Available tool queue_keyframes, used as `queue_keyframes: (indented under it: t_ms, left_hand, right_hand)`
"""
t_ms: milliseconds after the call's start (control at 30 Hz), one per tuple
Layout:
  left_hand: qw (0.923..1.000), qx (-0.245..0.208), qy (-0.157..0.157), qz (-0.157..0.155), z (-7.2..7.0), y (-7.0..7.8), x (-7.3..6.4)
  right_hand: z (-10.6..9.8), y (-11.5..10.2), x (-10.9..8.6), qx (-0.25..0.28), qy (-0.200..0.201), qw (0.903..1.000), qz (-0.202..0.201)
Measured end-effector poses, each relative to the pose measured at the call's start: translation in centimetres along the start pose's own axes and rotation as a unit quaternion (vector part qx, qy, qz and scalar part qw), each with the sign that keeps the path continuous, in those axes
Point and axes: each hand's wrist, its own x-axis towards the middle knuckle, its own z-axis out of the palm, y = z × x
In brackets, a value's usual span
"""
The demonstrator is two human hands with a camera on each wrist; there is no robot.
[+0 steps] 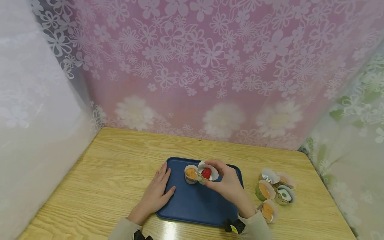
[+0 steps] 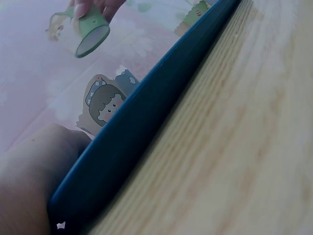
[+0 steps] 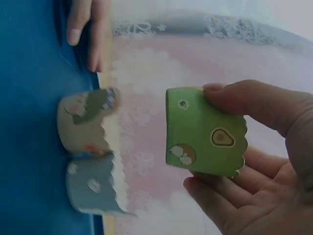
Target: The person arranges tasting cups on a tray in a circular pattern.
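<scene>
My right hand (image 1: 228,183) holds a green paper cupcake cup (image 3: 205,132) above the tray, thumb on one side and fingers on the other. Avocado and animal prints mark its wall; a red strawberry-like piece (image 1: 206,173) shows inside in the head view. Below it on the blue tray (image 1: 195,206) stand two cups side by side: a beige one (image 3: 83,122) with a girl print and a blue one (image 3: 93,183). Orange filling (image 1: 191,173) shows in the beige cup; the blue cup's inside is hidden. My left hand (image 1: 156,191) rests at the tray's left edge, fingers extended.
Several more cupcake cups (image 1: 265,190) cluster on the wooden table (image 1: 120,160) right of the tray, some with orange filling, one (image 1: 284,195) with white and green. A pink floral curtain (image 1: 195,66) hangs behind the table, with pale cloths at both sides.
</scene>
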Motion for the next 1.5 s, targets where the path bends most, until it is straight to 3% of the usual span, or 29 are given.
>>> queue_keyframes:
  t_ms: [200, 467, 700, 933, 1267, 1500]
  left_hand:
    - [0.9999, 0.002, 0.011, 0.006, 0.1, 0.0, 0.1]
    - [1.0, -0.001, 0.004, 0.001, 0.0, 0.0, 0.1]
    - [1.0, -0.003, 0.005, 0.003, 0.0, 0.1, 0.0]
    - [0.9999, -0.008, 0.005, 0.006, -0.1, 0.0, -0.1]
    - [0.9999, -0.001, -0.002, 0.012, -0.1, -0.2, 0.0]
    - [1.0, 0.003, -0.005, 0.004, 0.0, -0.2, -0.1]
  right_hand:
    - [2.0, 0.0, 0.7, 0.018, -0.043, 0.9983, -0.033]
    - [4.7, 0.8, 1.7, -0.021, -0.084, 0.9938, -0.07]
    - [5.4, 0.6, 2.2, -0.051, -0.134, 0.9854, -0.092]
    - [6.1, 0.5, 2.2, -0.045, -0.137, 0.9813, -0.128]
    - [7.3, 1.3, 2.6, -0.054, -0.142, 0.9833, -0.101]
    - [7.5, 2.0, 3.2, -0.058, -0.143, 0.9788, -0.134]
